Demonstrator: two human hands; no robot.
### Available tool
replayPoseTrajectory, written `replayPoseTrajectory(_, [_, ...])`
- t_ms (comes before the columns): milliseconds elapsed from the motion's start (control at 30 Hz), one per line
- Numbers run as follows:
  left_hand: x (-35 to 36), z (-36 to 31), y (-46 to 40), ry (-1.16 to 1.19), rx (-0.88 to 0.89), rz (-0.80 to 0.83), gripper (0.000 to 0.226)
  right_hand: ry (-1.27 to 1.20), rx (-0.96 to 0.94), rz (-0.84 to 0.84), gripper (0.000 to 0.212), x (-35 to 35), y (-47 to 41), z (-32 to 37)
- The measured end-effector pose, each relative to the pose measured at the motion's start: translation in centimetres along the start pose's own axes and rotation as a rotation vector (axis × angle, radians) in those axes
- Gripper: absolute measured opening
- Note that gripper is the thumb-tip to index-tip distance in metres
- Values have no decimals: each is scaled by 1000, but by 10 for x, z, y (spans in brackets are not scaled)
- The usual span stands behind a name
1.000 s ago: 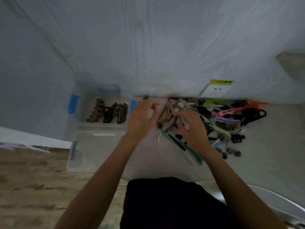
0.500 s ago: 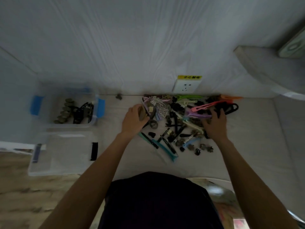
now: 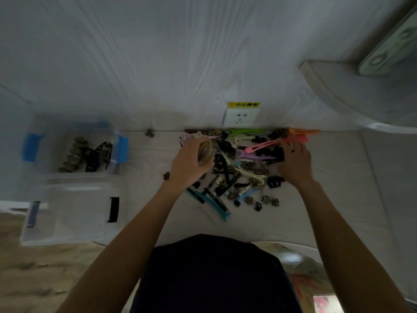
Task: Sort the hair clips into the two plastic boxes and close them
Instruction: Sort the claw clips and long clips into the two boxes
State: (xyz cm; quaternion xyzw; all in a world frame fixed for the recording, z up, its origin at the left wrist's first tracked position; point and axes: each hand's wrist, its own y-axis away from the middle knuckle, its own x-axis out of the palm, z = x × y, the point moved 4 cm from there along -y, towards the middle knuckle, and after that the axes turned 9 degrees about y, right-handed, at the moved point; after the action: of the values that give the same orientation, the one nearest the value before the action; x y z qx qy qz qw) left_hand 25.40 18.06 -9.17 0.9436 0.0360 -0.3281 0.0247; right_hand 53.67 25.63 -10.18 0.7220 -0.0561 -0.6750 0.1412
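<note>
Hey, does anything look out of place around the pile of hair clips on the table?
Yes. Two small brownish clips lie apart from the main pile: one sits alone against the wall, between the open box and the pile, and another rests just beside the left hand.

- The scene is dim and underexposed, with a cool grey cast over the wall (image 3: 158, 64) and the table (image 3: 338, 177).
- Light is soft and even; no hard shadows and no glare.
- The forearms and the dark clothing at the bottom read as near-silhouettes.
- Wide-angle distortion bends lines near the edges.
- The plastic boxes (image 3: 72, 154) on the left are smeared by blur.
- The hair clips (image 3: 243, 168) are soft, and small dark ones merge together.
</note>
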Motion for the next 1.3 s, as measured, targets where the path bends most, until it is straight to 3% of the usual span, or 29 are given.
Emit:
replayPoseTrajectory(100, [16,3,-4,-98,-61,99,61,89,14,7,70,2,0,-7])
replayPoseTrajectory(267, [20,7,-4,-123,-61,106,62,138,-20,-248,43,-17,25,-9])
replayPoseTrajectory(400, [7,1,3,-21,-21,52,59,78,-27,-423,48,-41,56,7])
replayPoseTrajectory(467, [-7,-5,10,148,-22,23,53,-145,-40,-371,49,-49,66,26])
replayPoseTrajectory(600, [-54,-9,29,510,-97,-88,37,-707,28,-53,53,-38,75,81])
replayPoseTrajectory(733, [-134,13,52,676,-142,-354,30,-940,1,219,60,-25,74,157])
replayPoseTrajectory(833, [-193,47,73,497,-248,-553,41,-1023,-87,271,54,-30,72,211])
replayPoseTrajectory(900, [-223,73,84,279,-344,-590,50,-997,-197,204,53,-41,69,243])
replayPoseTrajectory(1033, [-247,123,87,90,-456,-501,54,-906,-409,81,54,-76,66,301])
replayPoseTrajectory(1167, [-245,146,85,-289,-433,-411,44,-700,-616,-219,54,-111,64,351])
replayPoseTrajectory(1300, [-240,154,93,-234,-414,-467,31,-308,-744,-400,57,-118,54,408])
